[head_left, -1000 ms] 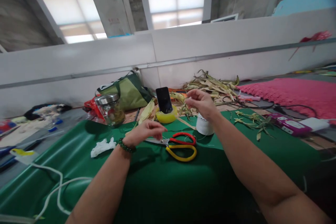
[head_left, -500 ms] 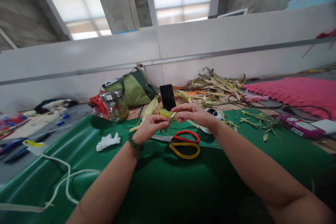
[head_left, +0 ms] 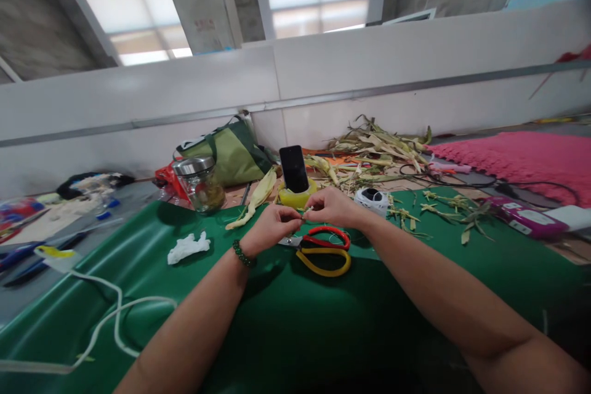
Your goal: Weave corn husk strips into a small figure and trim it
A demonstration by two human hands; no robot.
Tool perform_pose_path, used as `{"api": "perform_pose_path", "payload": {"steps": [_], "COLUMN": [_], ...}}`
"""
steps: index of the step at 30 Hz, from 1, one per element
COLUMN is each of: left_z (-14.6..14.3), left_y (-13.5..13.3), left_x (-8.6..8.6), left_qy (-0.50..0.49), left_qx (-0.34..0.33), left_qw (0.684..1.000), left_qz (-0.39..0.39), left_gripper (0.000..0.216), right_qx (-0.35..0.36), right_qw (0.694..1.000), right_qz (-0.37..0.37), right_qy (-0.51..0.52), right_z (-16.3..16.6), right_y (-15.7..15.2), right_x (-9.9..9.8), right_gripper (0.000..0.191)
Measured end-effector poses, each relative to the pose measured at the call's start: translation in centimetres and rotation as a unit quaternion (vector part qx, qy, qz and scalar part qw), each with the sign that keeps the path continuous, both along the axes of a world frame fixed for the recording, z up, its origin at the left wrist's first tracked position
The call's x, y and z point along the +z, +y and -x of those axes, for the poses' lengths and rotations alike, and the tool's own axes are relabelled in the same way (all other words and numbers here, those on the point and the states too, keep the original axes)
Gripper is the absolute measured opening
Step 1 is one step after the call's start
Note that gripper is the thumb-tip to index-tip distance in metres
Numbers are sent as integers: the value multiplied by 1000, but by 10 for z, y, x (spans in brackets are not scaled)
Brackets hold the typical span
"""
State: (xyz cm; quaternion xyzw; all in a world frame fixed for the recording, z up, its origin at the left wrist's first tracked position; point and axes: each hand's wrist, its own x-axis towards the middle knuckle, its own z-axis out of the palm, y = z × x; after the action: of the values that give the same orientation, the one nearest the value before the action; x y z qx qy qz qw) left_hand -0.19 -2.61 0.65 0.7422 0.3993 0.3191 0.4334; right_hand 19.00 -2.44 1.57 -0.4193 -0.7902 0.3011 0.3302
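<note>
My left hand (head_left: 273,228), with a green bead bracelet (head_left: 244,254) on its wrist, and my right hand (head_left: 333,207) meet fingertip to fingertip over the middle of the green mat (head_left: 217,314). Both pinch a small pale-green piece (head_left: 303,215), mostly covered by the fingers; its kind is unclear. Just below lie scissors (head_left: 325,261) with one red and one yellow handle, their blades partly behind my left hand. A phone (head_left: 294,169) stands upright in a yellow roll (head_left: 293,197) behind the fingers. A white spool (head_left: 372,199) of thread sits beyond my right wrist.
Crumpled white tissue (head_left: 188,249) and a white cable (head_left: 120,301) lie left. Behind stand a lidded glass jar (head_left: 201,188) and a green bag (head_left: 237,157). Dry corn husks (head_left: 378,144) are heaped at the back; husk scraps (head_left: 455,204) and a purple packet (head_left: 524,218) lie right.
My right hand has shifted left and slightly down, its fingers now closer to my left hand's. The yellow roll and white spool show more fully. The camera view has shifted slightly.
</note>
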Motion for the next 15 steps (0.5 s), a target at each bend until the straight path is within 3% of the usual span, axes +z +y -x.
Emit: {"api": "perform_pose_path", "payload": {"steps": [4,9,13,15], "left_z": [5,5,3,1], "left_y": [0,-4,-1,2], "left_x": [0,3,1,-1], "left_qy": [-76,-32,-51,-82], "left_qx": [-51,-90,-44,-9], "left_qw": [991,982,989,992], "left_qz": [93,161,128,91], "left_gripper": [19,33,38,38], "right_qx": [65,22,59,81], "right_qw": [989,957,890,884], "right_qz": [91,118,182,216], "right_qy": [99,264,415,407], "right_z": [-7,-12,-8,-1], "right_y": [3,13,15,13], "right_x": [3,-1,-3,-6], "right_gripper": [24,31,41,45]}}
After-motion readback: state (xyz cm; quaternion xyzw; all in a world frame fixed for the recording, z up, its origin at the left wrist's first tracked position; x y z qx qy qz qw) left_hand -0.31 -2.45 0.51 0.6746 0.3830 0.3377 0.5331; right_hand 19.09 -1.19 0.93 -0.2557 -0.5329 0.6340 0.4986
